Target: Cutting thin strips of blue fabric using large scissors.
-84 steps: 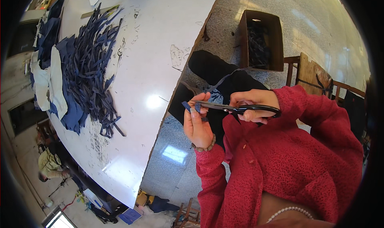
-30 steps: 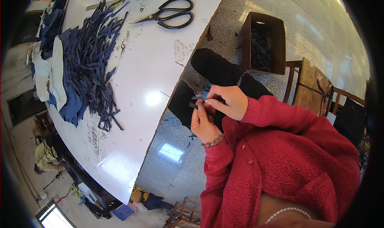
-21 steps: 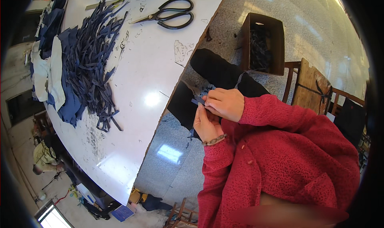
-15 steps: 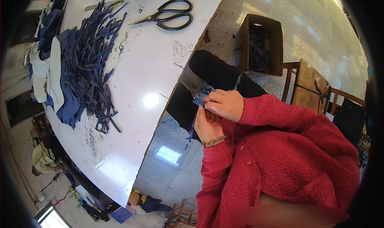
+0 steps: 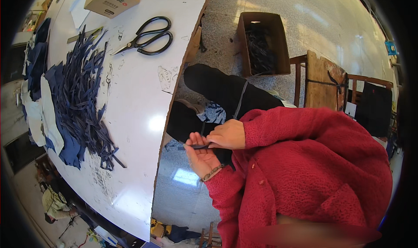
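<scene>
My left hand is turned palm up with its fingers loosely curled and apart, holding a narrow dark fabric strip that runs across it at the thumb. My right hand is closed on the same strip, just right of the left fingers, over my black-clad lap. Black-handled scissors lie on the white table to the left, beside a big tangled pile of navy strips and flat white pieces.
A cardboard box stands at the table's far end. An open box holding dark scraps is on the floor beyond my legs. A wooden chair with a board stands to the right. Another person is at the lower left.
The scissors left my right hand for the table. The view has shifted; both hands now sit lower and farther left in it. My left fingers have loosened and spread, palm up.
</scene>
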The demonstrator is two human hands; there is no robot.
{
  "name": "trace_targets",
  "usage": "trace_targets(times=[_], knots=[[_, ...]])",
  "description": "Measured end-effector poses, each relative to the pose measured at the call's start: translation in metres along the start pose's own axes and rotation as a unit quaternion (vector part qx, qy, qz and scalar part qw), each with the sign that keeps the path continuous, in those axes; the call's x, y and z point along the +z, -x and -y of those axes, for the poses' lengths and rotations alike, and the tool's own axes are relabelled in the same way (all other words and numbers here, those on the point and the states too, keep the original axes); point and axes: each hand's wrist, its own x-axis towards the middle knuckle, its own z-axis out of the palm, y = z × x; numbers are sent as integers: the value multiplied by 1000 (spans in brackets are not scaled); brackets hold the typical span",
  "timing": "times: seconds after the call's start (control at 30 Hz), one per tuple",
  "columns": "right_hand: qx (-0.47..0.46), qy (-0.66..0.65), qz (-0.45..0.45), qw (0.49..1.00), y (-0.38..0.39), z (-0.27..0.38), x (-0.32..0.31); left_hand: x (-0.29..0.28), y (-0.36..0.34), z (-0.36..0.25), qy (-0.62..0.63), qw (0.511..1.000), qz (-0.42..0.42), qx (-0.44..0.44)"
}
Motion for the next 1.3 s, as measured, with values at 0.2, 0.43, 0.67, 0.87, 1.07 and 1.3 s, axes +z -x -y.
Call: trace_targets(times=[0.2, 0.43, 0.67, 0.87, 1.07, 1.3], knots=[[50, -71, 142, 986, 16, 3, 6, -80, -12, -38, 59, 994, -21, 86], [-35, -113, 170, 978, 23, -8, -5, -299, -2, -157, -41, 922, -318, 218], [-73, -76, 242, 965, 25, -4, -10, -358, 68, -207, -371, 658, -552, 353], [-57, -107, 223, 967, -1, 27, 10, -137, 34, -44, -361, 913, -3, 191], [-9, -92, 252, 963, 0, 24, 7, -104, 29, 0, -366, 928, 30, 65], [80, -132, 316, 936, 20, -5, -18, -297, 12, -104, -614, 722, -169, 271]])
